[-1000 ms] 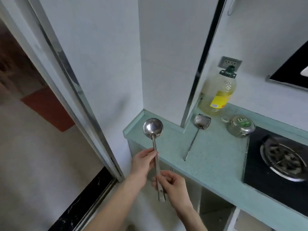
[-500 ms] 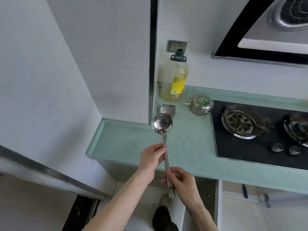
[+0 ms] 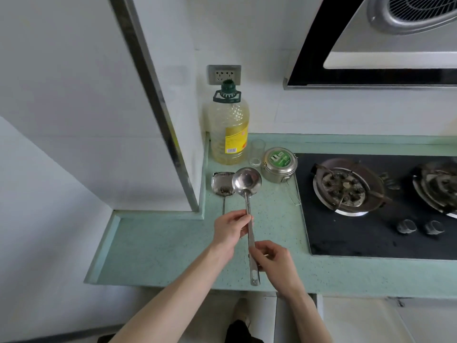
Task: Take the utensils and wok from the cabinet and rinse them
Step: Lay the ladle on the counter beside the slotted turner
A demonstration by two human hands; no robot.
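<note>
So the person's got a steel ladle (image 3: 248, 191) in both hands, held out over the pale green counter (image 3: 158, 246), bowl end pointing away toward the wall and the handle running back toward them. Left hand (image 3: 230, 231) is pinching the shaft about halfway up, fingers curled round it, and the right hand (image 3: 274, 262) has the lower part of the handle between thumb and fingers, with the very end of the handle sticking out past the counter's near edge. Both hands are closed on it, nothing loose. Just left of the ladle bowl there's a flat metal spatula (image 3: 222, 183) lying on the counter, its blade looks grubby, and its thin handle disappears behind the left hand. Further back in the corner stands a big bottle of cooking oil (image 3: 228, 134) with a green cap, right under a wall socket (image 3: 223, 75). Beside the bottle is a small clear glass (image 3: 257, 152), then a round steel tin (image 3: 279, 164) with a green label on the lid. To the right is a black gas hob (image 3: 358, 233) with two burners, and the range hood (image 3: 385, 40) hangs above it. No wok visible anywhere from here.
</note>
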